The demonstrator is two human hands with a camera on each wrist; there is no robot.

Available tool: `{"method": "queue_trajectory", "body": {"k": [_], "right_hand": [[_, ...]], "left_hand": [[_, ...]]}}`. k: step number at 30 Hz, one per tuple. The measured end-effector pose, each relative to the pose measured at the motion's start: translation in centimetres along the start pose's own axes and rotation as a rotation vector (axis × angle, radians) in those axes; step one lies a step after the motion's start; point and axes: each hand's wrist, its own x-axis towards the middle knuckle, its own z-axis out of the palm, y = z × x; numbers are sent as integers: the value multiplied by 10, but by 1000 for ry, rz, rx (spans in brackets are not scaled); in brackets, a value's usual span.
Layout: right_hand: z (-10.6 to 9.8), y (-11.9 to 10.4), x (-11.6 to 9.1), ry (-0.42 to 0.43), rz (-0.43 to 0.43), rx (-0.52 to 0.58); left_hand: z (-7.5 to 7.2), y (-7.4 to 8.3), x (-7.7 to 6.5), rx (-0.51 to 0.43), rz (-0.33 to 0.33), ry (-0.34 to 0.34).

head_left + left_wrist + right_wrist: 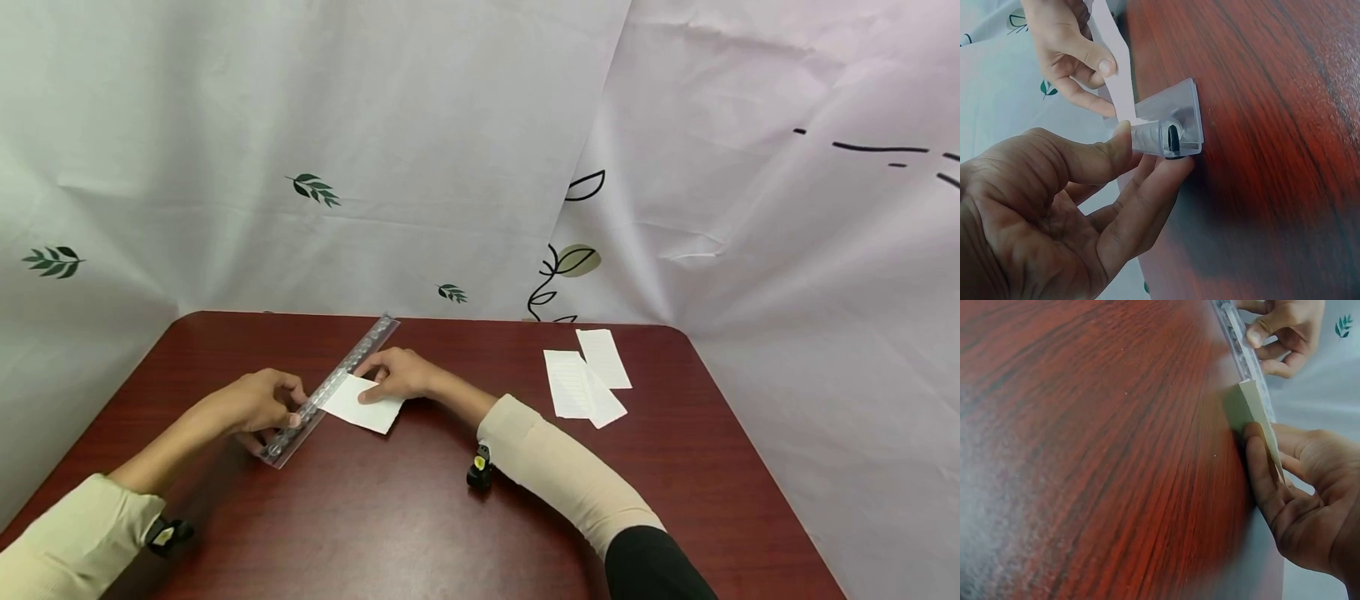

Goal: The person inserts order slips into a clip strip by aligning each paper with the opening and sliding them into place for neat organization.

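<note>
Here's the ruler (360,354), long axis running seven to one o'clock over the counter (412,517), left hand (258,402) pinching near its seven-o'clock end! Paper (366,413) meets it mid-length from four o'clock; right hand (402,372), the nearer, clamps that between thumb and fingers.

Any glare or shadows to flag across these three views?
Head: soft glare on the tabletop, toward the near edge; left wrist: a dark, soft-edged shadow on the wood beside the left hand; right wrist: pale, hazy glare at the picture's lower left.
</note>
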Motion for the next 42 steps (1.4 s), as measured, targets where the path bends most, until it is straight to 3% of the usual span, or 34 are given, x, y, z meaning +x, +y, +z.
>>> {"method": "queue_trajectory", "body": {"k": [9,15,20,25,33,42], "right_hand": [[6,-7,-3,-8,-6,-7],[21,13,20,-16,-8,-98],[30,30,34,-14,-21,-76],[19,5,7,-24,-40,-18],[17,-16,-14,-54,-59,21],[21,-20,-16,-42,-81,-33]], "left_hand": [[-2,-5,0,-21,30,-24],[-2,-6,0,-37,33,-38],[-2,-7,2,-29,34,-44],[-3,-5,2,-35,26,-47],[-2,-4,3,-30,23,-39],[-1,-5,4,-22,28,-34]]}}
